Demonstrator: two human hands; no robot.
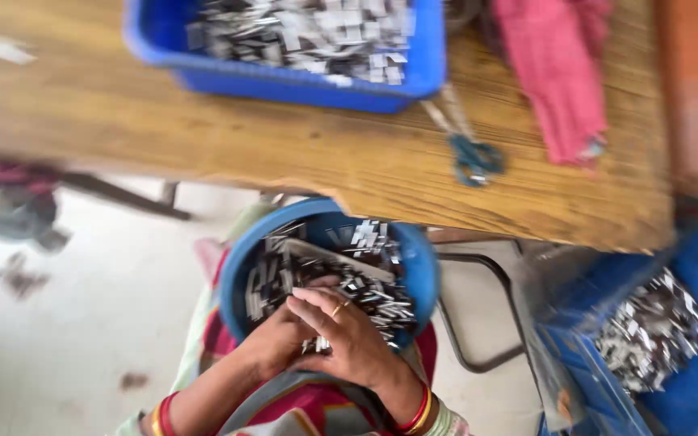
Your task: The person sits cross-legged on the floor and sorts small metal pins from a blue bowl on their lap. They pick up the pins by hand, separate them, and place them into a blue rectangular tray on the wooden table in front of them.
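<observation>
Here both hands (325,339), fingers seemingly curled, gather metal strips (317,270) in a blue bowl (422,266).

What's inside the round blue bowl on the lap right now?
The round blue bowl holds a heap of small flat silvery metal pieces. The left hand and right hand rest together on the heap's near side, covering the pieces and bowl bottom beneath them.

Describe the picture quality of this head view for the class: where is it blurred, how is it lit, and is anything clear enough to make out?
Head view: motion blur smears the whole frame, worst at the wooden table and scissors; daylight is soft, without hard shadows; the pale floor looks washed out; the left hand, right hand and round blue bowl of small metal pieces are clearest.
</observation>
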